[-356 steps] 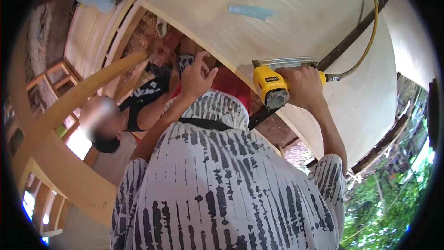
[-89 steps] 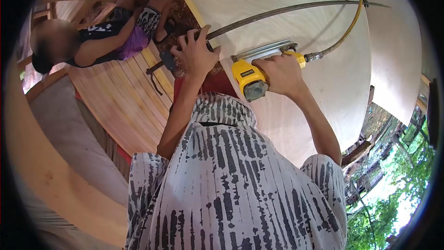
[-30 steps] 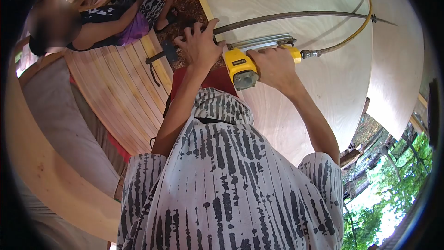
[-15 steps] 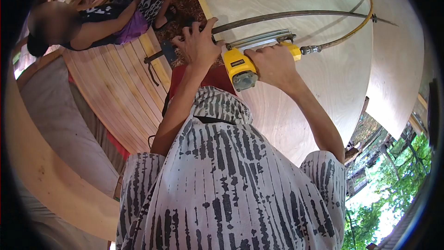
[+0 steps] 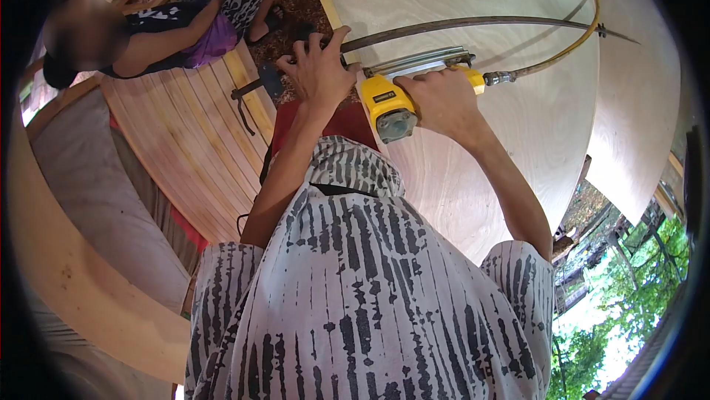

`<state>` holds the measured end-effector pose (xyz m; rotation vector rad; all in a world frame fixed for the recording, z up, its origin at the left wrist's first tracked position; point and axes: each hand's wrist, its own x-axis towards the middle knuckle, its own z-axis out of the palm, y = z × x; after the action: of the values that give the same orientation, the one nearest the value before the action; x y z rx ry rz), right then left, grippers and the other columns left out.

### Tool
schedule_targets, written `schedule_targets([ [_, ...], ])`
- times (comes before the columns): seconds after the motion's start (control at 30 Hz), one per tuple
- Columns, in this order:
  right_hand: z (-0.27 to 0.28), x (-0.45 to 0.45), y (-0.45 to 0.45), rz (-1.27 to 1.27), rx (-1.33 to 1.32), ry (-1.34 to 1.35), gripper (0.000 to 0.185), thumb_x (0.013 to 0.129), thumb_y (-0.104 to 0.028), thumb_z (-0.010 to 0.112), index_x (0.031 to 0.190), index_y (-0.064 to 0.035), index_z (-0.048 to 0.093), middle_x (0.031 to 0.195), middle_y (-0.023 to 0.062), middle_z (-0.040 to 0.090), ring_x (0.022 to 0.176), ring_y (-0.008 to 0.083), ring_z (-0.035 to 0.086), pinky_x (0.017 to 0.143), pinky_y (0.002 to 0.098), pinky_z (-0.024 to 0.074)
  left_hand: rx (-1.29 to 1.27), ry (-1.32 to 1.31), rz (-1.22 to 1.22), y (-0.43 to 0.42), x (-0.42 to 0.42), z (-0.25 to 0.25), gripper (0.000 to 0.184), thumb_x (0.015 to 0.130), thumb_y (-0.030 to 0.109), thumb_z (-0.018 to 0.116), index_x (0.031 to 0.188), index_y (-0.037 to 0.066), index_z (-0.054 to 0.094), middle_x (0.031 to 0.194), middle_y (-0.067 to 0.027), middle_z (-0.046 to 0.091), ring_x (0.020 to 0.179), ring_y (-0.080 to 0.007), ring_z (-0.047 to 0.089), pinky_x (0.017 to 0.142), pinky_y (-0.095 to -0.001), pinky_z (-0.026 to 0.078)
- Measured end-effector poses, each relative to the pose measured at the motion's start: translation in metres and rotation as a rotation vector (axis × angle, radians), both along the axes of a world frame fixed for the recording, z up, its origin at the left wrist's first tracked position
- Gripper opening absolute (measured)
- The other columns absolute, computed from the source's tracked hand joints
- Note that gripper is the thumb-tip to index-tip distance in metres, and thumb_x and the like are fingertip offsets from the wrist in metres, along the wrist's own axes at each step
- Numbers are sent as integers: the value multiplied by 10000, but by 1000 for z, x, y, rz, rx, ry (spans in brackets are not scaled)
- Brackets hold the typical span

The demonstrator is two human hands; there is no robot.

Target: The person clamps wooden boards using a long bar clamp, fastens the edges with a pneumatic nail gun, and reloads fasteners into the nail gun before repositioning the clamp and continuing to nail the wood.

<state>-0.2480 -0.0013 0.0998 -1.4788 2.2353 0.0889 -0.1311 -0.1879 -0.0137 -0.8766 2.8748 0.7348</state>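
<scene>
My right hand (image 5: 442, 104) is wrapped around the handle of a yellow pneumatic nailer (image 5: 390, 107). Its grey cap faces me, and a silver magazine (image 5: 421, 62) runs along its far side. A metal fitting (image 5: 499, 77) joins the handle to a yellow air hose (image 5: 584, 39). Spread fingers of my left hand (image 5: 323, 73) lie over a dark bar clamp (image 5: 458, 22), thumb pointing toward the nailer. The clamp's screw end (image 5: 251, 89) sticks out left of that hand. Beneath the nailer lies a large pale plywood sheet (image 5: 503, 156); the nailer's tip is hidden.
A person (image 5: 166, 37) sits at the upper left beside a slatted wooden surface (image 5: 177, 119). A curved wooden piece (image 5: 81, 289) and grey fabric (image 5: 96, 185) are at the left. Another plywood panel (image 5: 636, 96) stands at the right, with foliage beyond.
The nailer and my right hand have shifted very slightly to the right. My left hand stays over the clamp.
</scene>
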Motion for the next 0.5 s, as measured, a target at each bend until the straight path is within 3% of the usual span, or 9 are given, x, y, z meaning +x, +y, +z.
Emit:
schedule_targets([
  [0.5,6,-3,-7,-1,-6,-31,345,827,-384,800,1120,-204,772,787,106,766,771,302,768,684,433,574,-8,-25,7,0,-2,4,697,787,406,892,1436,360,641,1312,-77,646,1229,-313,536,998,-580,304],
])
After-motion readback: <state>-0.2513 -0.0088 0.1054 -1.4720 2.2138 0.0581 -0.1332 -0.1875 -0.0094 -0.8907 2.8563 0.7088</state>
